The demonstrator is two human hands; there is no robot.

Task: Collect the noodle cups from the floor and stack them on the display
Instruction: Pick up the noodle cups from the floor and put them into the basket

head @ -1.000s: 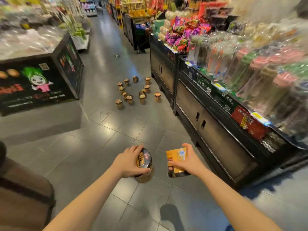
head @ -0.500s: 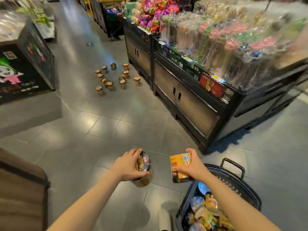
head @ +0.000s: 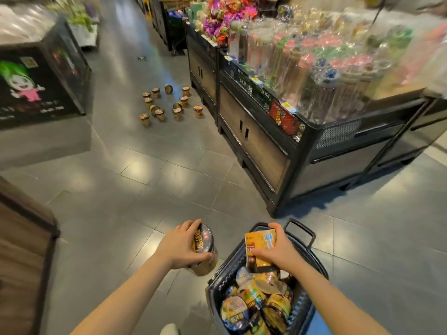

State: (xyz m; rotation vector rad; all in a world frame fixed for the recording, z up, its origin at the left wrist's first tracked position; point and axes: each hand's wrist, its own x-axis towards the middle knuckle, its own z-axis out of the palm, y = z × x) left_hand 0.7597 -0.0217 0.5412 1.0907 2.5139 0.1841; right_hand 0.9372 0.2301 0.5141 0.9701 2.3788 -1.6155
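Floor tiles (head: pixel 135 189), grey and glossy, fill most of your view, with a long dark display (head: pixel 278 146) of wrapped goods running down your right side. Ahead on your left stands a black stand (head: pixel 43 90) printed with a green-haired cartoon figure; its small writing is too blurred to read. Below your right arm sits a dark basket (head: pixel 312 259) packed with noodle cups lying at mixed angles. Far up the aisle, a cluster of noodle cups (head: pixel 169 105) remains on the floor beside the display, most upright, at least one tipped on its side. Your left hand (head: pixel 179 247) curls around a noodle cup (head: pixel 204 252), long axis tilted, lid facing up and to the right; the yellow lettering on its black lid cannot be read. Your right hand (head: pixel 278 250) grips an orange packet (head: pixel 260 247) over the basket, held roughly upright, its label print too small to make out.
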